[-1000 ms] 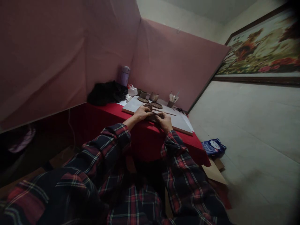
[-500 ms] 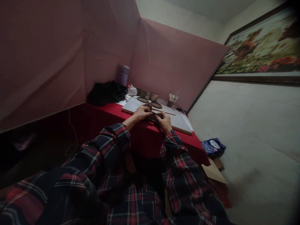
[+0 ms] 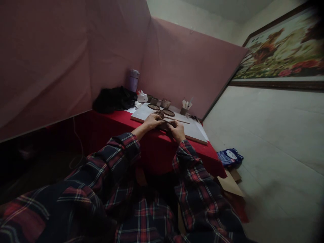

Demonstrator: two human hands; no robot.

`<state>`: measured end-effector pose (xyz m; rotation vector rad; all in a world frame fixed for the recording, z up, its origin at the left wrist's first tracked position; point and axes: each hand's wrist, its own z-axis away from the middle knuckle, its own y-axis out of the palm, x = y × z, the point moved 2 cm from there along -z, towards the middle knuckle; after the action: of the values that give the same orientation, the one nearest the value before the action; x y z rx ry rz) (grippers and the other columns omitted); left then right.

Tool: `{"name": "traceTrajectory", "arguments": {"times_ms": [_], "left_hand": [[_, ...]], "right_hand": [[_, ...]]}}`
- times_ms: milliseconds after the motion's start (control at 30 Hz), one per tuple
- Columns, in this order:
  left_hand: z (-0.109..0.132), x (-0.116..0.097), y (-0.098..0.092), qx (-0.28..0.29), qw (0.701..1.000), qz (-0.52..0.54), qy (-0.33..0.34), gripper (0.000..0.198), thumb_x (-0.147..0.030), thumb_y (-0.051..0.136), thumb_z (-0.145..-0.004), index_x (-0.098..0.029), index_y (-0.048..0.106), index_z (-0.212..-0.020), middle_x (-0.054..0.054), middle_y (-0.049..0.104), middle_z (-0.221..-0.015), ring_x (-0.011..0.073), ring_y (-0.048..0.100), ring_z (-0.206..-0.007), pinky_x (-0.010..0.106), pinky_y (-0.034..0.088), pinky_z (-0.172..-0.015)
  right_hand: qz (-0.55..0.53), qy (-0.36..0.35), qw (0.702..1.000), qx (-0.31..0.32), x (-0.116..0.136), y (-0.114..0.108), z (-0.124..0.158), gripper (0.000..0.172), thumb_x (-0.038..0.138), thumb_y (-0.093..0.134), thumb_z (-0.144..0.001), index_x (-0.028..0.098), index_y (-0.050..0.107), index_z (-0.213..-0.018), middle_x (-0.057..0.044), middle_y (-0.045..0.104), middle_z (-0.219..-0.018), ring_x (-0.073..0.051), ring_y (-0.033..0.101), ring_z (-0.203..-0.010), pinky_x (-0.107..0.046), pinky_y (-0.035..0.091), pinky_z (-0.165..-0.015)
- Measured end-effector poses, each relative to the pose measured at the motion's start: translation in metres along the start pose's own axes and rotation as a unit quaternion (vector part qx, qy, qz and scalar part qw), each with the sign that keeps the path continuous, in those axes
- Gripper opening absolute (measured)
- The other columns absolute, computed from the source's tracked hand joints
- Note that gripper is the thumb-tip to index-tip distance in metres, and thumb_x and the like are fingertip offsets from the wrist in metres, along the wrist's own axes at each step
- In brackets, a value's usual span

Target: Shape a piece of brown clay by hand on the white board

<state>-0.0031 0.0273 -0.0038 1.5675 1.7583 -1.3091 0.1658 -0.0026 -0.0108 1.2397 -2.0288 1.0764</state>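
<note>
My left hand (image 3: 153,121) and my right hand (image 3: 178,131) meet over the near edge of a pale board (image 3: 196,132). Between them, their closed fingers grip a dark brown piece that looks like clay (image 3: 165,125); the fingers cover much of it. Just beyond my left fingers lies a rough brown lump (image 3: 159,113). A thin brown strip or stick (image 3: 178,120) stretches over the board past my right hand. Two flat round brown discs, one to the left (image 3: 153,107) and another (image 3: 168,112) nearer the middle, rest farther back.
Behind the board stand small containers (image 3: 165,103) and a cup of tools (image 3: 186,106). A black bag (image 3: 115,99) and a purple bottle (image 3: 133,80) are at the left. Red cloth (image 3: 157,152) drapes the table. A blue packet (image 3: 230,157) lies low at the right, by the wall.
Both hands stay in nearly the same place, still holding the brown piece; the fingers have shifted only slightly. The whole view has moved a little.
</note>
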Motion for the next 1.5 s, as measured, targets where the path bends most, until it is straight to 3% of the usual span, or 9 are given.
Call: {"name": "traceTrajectory", "arguments": {"times_ms": [467, 1500], "left_hand": [[0.002, -0.004, 0.000, -0.007, 1.000, 0.009, 0.019, 0.024, -0.035, 0.066, -0.070, -0.011, 0.063, -0.065, -0.001, 0.054, -0.058, 0.0089, 0.044, -0.054, 0.022, 0.032, -0.050], [0.006, -0.010, -0.001, -0.003, 1.000, -0.017, 0.015, 0.026, -0.037, 0.065, -0.070, -0.011, 0.065, -0.069, 0.000, 0.056, -0.061, 0.0106, 0.047, -0.057, 0.023, 0.033, -0.053]], "right_hand": [[0.040, -0.019, 0.999, -0.012, 0.000, -0.001, 0.002, 0.021, 0.038, 0.063, -0.072, 0.019, 0.066, -0.082, -0.003, 0.069, -0.079, -0.020, 0.062, -0.077, -0.032, 0.050, -0.075], [0.068, -0.027, 0.997, -0.017, 0.003, -0.001, 0.004, 0.021, 0.038, 0.061, -0.073, 0.019, 0.065, -0.082, -0.003, 0.070, -0.080, -0.020, 0.063, -0.078, -0.033, 0.050, -0.075]]}}
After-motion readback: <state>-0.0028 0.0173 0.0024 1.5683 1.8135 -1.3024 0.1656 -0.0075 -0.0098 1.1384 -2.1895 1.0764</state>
